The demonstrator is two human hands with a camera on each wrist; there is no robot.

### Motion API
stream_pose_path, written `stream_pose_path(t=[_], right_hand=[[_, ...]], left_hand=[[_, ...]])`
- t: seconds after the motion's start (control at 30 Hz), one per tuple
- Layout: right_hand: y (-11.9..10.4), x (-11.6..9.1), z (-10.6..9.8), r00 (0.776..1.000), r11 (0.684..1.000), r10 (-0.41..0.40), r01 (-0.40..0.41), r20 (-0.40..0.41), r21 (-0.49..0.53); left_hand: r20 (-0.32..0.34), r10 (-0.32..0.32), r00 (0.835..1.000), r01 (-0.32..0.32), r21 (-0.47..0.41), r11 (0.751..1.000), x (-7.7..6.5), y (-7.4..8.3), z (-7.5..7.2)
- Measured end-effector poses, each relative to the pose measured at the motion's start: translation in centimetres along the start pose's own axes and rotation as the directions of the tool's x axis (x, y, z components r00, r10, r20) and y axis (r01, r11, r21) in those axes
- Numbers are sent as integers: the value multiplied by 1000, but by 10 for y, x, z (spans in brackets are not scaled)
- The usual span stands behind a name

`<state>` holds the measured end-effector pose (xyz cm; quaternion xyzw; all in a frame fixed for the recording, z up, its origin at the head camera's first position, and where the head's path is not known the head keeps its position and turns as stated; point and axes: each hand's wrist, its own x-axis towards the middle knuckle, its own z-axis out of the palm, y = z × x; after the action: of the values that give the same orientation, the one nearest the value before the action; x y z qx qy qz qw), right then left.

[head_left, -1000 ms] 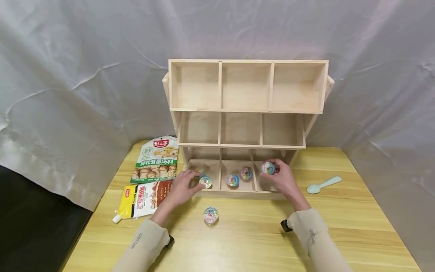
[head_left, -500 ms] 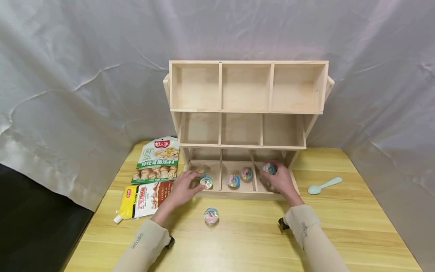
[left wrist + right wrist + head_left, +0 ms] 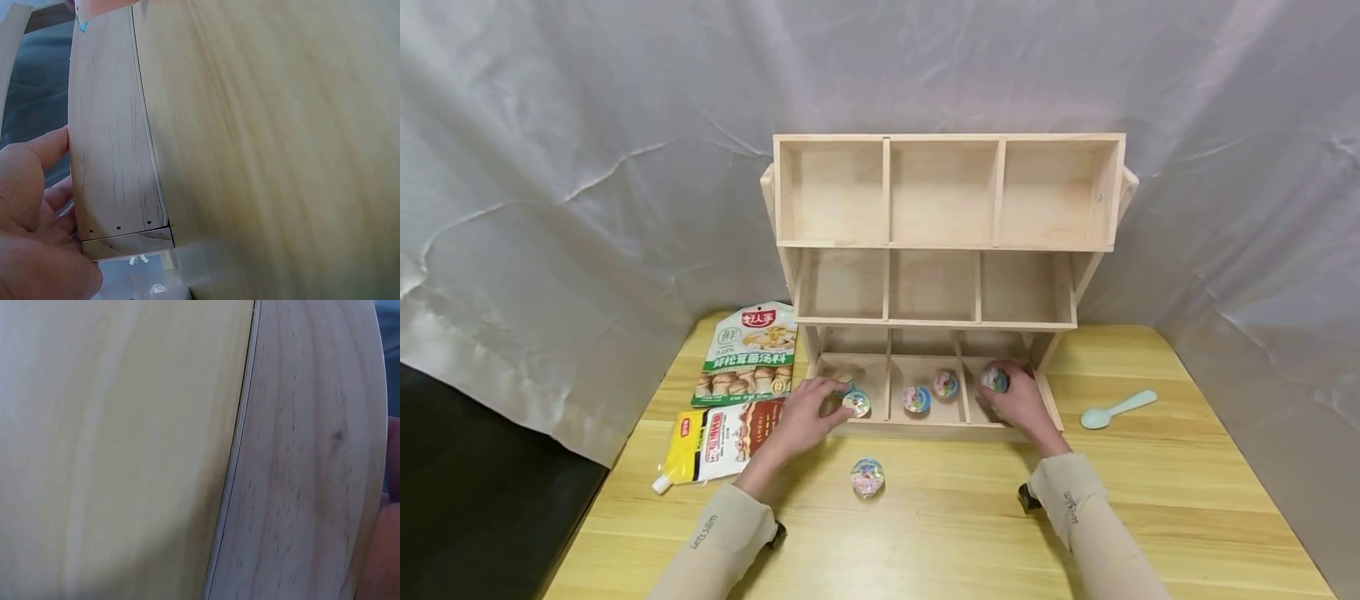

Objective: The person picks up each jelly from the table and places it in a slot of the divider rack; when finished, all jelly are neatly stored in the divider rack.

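Note:
In the head view my left hand [image 3: 805, 417] reaches into the bottom left compartment of a pale wooden rack [image 3: 940, 431]. Thumb and fingers pinch a jelly cup [image 3: 857, 405] with a yellowish lid; another blue-edged jelly cup [image 3: 844, 384] lies partly hidden by the fingers. Over at the bottom right compartment, my right hand [image 3: 1024, 400] grips a blue-lidded jelly cup [image 3: 996, 380]. Between the hands, the middle compartment holds a blue-rimmed jelly cup [image 3: 916, 399] and a pink one [image 3: 945, 384]. Both wrist views show mostly the rack's front board [image 3: 112, 125], hiding the fingertips.
One jelly cup [image 3: 867, 477] lies on the wooden table [image 3: 925, 533] before the rack. A green and white mushroom soup pouch [image 3: 747, 354] and a yellow and white spouted pouch [image 3: 718, 440] lie left. On the right is a pale green spoon [image 3: 1117, 410].
My right hand has lowered its jelly cup a little into the bottom right compartment. My left hand stays in place among its cups.

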<state>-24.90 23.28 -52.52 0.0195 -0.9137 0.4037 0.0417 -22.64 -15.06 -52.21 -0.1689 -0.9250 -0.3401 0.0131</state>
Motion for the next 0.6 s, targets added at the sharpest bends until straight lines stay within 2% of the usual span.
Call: stream_pose_path(t=[0.37,0.6], right_hand=[[6,3,6,997,995,-71,70,-15,-77],[4,2,5,996,988,-85,87,21,-124]], left_hand=[[-2,6,1000,-6,5,1000,0,1,0],[1,14,1000,-14,13,1000,0,0,0]])
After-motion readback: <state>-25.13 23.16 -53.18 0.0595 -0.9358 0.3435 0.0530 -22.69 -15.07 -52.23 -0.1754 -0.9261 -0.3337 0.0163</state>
